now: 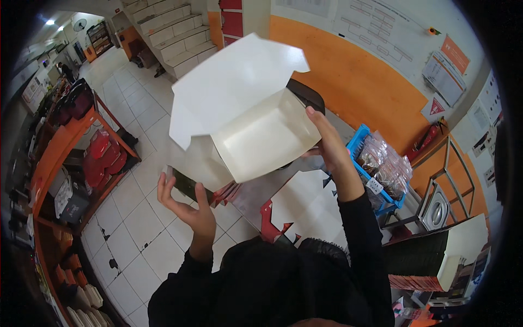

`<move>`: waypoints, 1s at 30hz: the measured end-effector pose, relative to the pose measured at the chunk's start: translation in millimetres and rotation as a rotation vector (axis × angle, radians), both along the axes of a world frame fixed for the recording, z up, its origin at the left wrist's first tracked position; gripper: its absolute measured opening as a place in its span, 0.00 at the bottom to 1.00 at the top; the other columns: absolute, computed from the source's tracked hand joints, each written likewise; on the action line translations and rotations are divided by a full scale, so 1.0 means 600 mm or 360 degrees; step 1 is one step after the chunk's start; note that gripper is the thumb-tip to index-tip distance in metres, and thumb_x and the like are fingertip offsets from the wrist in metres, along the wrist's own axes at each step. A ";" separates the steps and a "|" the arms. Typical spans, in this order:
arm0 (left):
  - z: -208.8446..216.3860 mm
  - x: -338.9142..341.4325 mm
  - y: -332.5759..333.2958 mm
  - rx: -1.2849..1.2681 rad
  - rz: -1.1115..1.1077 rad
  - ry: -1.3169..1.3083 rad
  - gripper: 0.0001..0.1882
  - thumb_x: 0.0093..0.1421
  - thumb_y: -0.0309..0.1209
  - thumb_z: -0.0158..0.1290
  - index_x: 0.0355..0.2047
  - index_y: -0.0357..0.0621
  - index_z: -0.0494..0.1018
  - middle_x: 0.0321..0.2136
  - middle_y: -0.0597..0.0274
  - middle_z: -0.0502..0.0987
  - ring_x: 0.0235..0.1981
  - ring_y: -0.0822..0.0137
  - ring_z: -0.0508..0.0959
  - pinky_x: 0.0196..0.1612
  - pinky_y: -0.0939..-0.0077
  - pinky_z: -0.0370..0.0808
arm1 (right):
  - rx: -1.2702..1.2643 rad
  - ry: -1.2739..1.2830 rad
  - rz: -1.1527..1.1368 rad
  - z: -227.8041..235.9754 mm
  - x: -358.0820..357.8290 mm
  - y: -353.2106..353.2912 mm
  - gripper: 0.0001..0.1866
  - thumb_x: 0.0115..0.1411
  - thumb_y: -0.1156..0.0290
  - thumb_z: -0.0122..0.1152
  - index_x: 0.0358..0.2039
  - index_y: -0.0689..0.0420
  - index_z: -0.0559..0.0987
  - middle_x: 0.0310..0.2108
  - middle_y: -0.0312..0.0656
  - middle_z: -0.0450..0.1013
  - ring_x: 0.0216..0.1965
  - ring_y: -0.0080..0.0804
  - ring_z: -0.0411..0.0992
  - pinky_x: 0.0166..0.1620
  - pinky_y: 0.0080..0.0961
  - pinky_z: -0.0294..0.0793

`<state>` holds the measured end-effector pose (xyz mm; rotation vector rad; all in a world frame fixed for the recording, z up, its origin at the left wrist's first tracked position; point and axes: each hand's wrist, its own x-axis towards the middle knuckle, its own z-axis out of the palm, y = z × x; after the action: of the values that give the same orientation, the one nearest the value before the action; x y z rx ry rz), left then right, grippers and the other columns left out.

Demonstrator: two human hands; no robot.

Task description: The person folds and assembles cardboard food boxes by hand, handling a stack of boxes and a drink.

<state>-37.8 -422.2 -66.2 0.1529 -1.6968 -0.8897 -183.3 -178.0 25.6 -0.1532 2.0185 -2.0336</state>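
My right hand (pixel 327 143) grips the right wall of a white folding food carton (pixel 267 136), its thumb on the rim and its fingers underneath. The carton's tray is formed and tilted toward me, showing a bare inside. Its wide lid (pixel 234 82) stands up and away at the far left, side tabs spread. My left hand (pixel 188 212) is lower left, fingers and thumb spread beside a dark green panel (pixel 188 185). Thumb and fingertips seem to touch that panel. Behind it is a beige surface (pixel 210 163); whether both belong to the held carton, I cannot tell.
Flat white card (pixel 310 204) with red and green edges lies before me. To the right are a blue crate (pixel 357 141) of plastic-wrapped packs, a metal frame (pixel 452 163) and stacked green carton blanks (pixel 417 253). An orange shelf (pixel 60 152) stands left, stairs (pixel 169 32) behind.
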 end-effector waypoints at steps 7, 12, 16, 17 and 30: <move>-0.044 -0.028 -0.058 0.0157 -0.0102 -0.0216 0.37 0.54 0.21 0.57 0.63 0.39 0.54 0.64 0.45 0.53 0.66 0.50 0.54 0.66 0.57 0.51 | 0.0213 -0.0026 0.0113 0.003 -0.047 -0.024 0.38 0.55 0.30 0.51 0.51 0.50 0.75 0.39 0.38 0.75 0.38 0.29 0.76 0.33 0.28 0.79; -0.045 -0.034 -0.071 0.0230 -0.0214 -0.0198 0.37 0.54 0.20 0.56 0.63 0.38 0.54 0.65 0.44 0.52 0.67 0.51 0.54 0.68 0.59 0.49 | 0.0302 0.0066 0.0042 0.007 -0.079 -0.068 0.37 0.54 0.32 0.55 0.48 0.53 0.76 0.34 0.38 0.75 0.31 0.27 0.77 0.32 0.28 0.80; -0.052 -0.032 -0.073 0.0279 -0.0268 -0.0234 0.38 0.54 0.20 0.55 0.64 0.37 0.52 0.65 0.44 0.52 0.68 0.52 0.52 0.68 0.60 0.47 | 0.0437 0.0193 0.0059 0.020 -0.087 -0.102 0.36 0.54 0.34 0.58 0.46 0.56 0.76 0.31 0.38 0.75 0.27 0.25 0.76 0.31 0.26 0.80; -0.053 -0.032 -0.073 0.0274 -0.0264 -0.0238 0.38 0.54 0.20 0.55 0.64 0.37 0.52 0.65 0.44 0.52 0.68 0.52 0.52 0.68 0.60 0.47 | 0.0597 0.0259 0.0048 0.018 -0.093 -0.107 0.36 0.53 0.35 0.58 0.45 0.57 0.77 0.31 0.39 0.75 0.27 0.26 0.77 0.30 0.25 0.80; -0.049 -0.030 -0.069 0.0176 -0.0261 -0.0302 0.40 0.53 0.21 0.55 0.66 0.37 0.52 0.65 0.45 0.54 0.68 0.52 0.52 0.68 0.60 0.48 | 0.0141 0.0469 0.0311 -0.032 -0.108 -0.123 0.23 0.59 0.58 0.64 0.51 0.55 0.75 0.33 0.40 0.76 0.33 0.25 0.75 0.33 0.21 0.78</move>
<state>-55.8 -463.4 -95.9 0.1790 -1.8563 -1.1211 -248.0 -252.0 6.2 -0.6395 2.1585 -1.8868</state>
